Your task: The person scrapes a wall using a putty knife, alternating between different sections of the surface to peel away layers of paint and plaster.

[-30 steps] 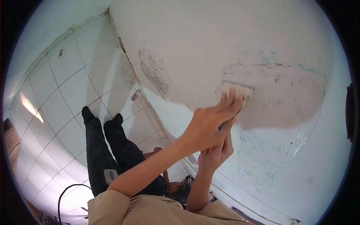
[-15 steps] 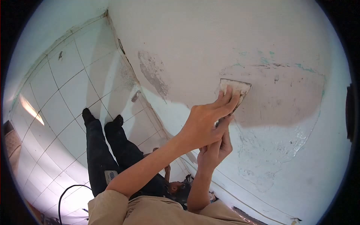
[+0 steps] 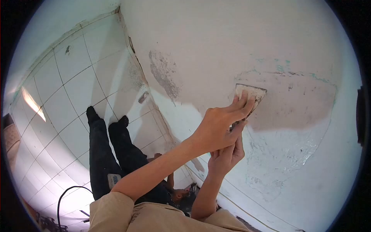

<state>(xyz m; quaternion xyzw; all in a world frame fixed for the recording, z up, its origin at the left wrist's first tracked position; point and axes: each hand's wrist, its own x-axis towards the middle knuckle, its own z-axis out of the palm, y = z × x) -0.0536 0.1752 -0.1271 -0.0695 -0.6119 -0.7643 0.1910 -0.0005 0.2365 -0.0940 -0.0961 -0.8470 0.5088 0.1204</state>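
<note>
A putty knife (image 3: 253,91) with a pale, stained, wide blade is at the wall (image 3: 216,42), over a rough scraped patch. My left hand (image 3: 224,121) is closed on it, with fingertips laid along the flat of the blade. Just below, my right hand (image 3: 227,156) is closed around the lower end, where a handle is mostly hidden by the fingers. Around the blade, the wall shows a dull greyish patch (image 3: 297,104) with greenish flecks along its top. Lower down, a shiny, uneven area (image 3: 286,150) catches the light.
A person in dark clothes (image 3: 102,154) is beside me on the left, legs stretched over white tiles (image 3: 73,92). Another flaked patch (image 3: 163,73) marks the wall near the corner. A black cable (image 3: 60,203) curves at lower left. A thin cable (image 3: 247,212) runs along the wall's base.
The view has shifted a little, so everything sits slightly further right. Both hands and the putty knife keep almost the same place on the wall.
</note>
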